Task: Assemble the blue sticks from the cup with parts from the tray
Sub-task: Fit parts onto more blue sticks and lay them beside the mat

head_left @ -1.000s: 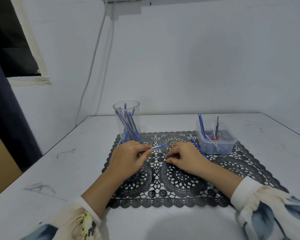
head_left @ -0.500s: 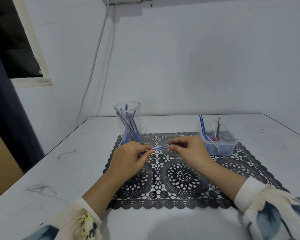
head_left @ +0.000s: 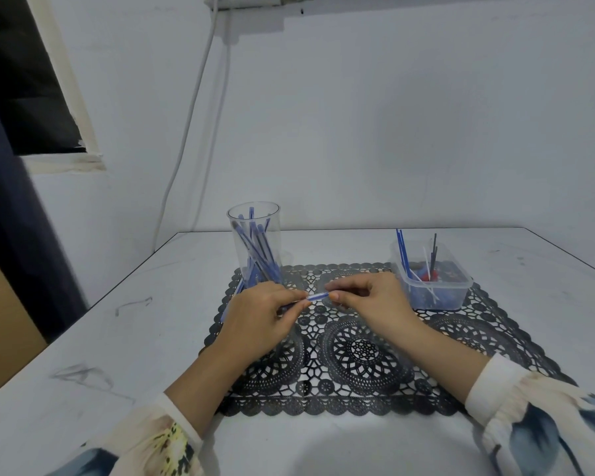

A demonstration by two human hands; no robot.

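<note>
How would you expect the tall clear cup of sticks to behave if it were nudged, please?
The cup looks tall, narrow and thin-walled, so it is probably light and tippy. Its sticks stand slanted, which may shift weight sideways.

The left hand [head_left: 261, 317] and the right hand [head_left: 371, 300] nearly meet, fingers curled, both pinching one blue stick [head_left: 318, 296]; the forearms lie toward 7 and 4 o'clock.

White desk [head_left: 93, 345], scuffed with faint grey marks, carries one black lace mat [head_left: 361, 352] lying flat near its middle.
</note>
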